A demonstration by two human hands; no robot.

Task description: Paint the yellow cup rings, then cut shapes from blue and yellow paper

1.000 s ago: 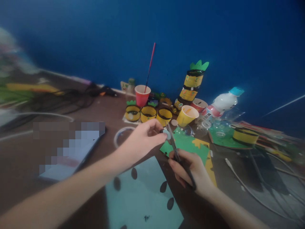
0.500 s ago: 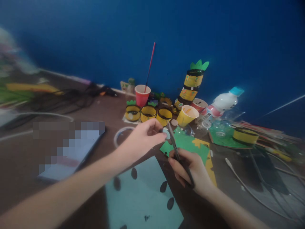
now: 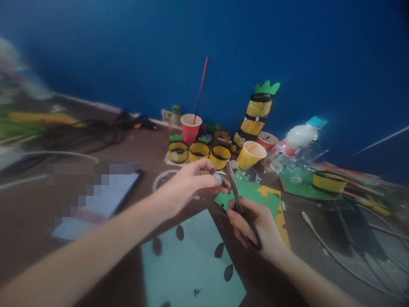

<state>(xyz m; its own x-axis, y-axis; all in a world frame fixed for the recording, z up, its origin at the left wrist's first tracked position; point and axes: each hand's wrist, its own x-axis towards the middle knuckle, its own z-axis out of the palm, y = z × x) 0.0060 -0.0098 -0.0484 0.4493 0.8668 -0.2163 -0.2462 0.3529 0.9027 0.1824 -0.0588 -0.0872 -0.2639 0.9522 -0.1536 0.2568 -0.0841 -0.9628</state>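
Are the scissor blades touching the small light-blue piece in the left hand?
Apart. The head view shows a visible gap between the light-blue piece, held in the left hand, and the scissor blades to its right.

Craft corner, apparently at a home: dark brown tabletop against a far deep-blue wall; black-rimmed yellow rings and a red paper cup far centre, silver-bladed scissors nearer, tangled black cables far left.
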